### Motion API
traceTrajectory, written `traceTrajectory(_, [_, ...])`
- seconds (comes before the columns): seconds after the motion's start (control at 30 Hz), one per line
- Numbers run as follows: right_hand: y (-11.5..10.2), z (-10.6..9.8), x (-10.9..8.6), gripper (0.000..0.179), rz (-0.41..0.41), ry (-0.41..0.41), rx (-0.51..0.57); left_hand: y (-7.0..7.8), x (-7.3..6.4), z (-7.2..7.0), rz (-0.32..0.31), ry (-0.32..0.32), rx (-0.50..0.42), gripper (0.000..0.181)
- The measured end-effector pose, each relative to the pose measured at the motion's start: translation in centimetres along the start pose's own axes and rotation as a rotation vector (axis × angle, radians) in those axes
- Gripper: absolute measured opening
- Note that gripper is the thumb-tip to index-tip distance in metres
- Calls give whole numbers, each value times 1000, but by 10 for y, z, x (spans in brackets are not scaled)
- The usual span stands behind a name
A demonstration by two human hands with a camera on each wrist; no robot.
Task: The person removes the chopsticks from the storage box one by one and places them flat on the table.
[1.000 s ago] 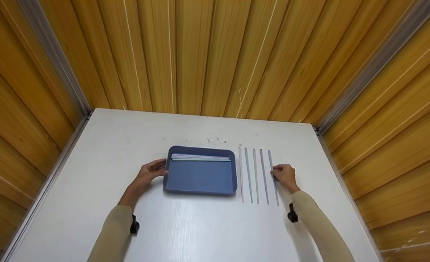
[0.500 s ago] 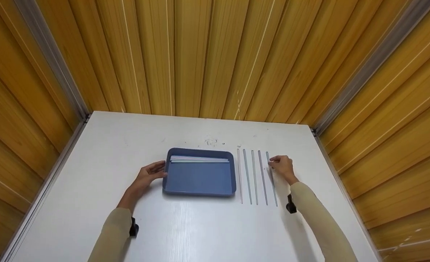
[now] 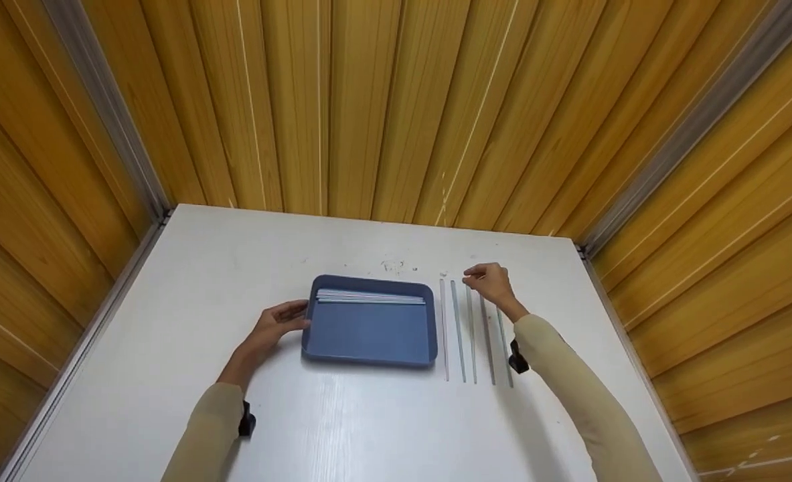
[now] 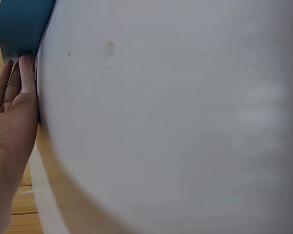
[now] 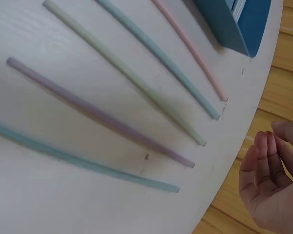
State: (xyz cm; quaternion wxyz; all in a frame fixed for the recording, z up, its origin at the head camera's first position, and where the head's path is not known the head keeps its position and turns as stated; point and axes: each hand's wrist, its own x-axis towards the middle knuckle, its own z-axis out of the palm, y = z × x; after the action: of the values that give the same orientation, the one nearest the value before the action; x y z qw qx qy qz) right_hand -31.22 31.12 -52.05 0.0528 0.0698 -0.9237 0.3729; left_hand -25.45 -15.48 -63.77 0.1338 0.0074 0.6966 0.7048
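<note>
In the head view a blue rectangular tray (image 3: 372, 361) lies on the white table, with a bundle of pale straws (image 3: 369, 296) along its far side. My left hand (image 3: 272, 328) touches the tray's left side, its fingers fairly straight. Right of the tray lie several straws side by side: a pink straw (image 5: 198, 56), a blue straw (image 5: 161, 56), a green straw (image 5: 132, 75), a purple straw (image 5: 102, 116) and another blue straw (image 5: 88, 165). Over their far ends hovers my right hand (image 3: 491, 282), fingers loosely bent, with nothing visible between thumb and fingertips.
The white table (image 3: 382, 428) is bounded by wood-patterned walls (image 3: 355, 114) at the back and sides. Grey metal posts (image 3: 118, 114) stand at the corners. Small dark marks (image 3: 392, 266) dot the tabletop behind the tray.
My right hand has left the rightmost blue straw and moved left and away from me, over the straws' far ends. The left hand stays at the tray; the straws lie as before.
</note>
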Motion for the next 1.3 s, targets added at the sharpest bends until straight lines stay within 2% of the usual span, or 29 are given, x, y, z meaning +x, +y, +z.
traceTrajectory(0.23, [-38,27,15,15,-139,-91,13,-1,0,-2,-1,-13,4,62])
traceTrajectory(0.43, [-73,53,19,16,-240,-195,-7,0,0,-1,-15,-19,9,58])
traceTrajectory(0.63, [-98,75,28,19,-306,-284,-11,1,-1,-2,-2,-12,12,58])
traceTrajectory(0.9, [-102,107,37,19,-360,-403,-7,-1,-1,-2,37,-29,14,58])
traceTrajectory(1.17, [-95,143,35,21,-373,-532,-18,-1,0,-2,30,-26,0,58])
traceTrajectory(1.3, [-92,156,33,20,-410,-544,-12,-1,1,-2,18,-19,-5,58])
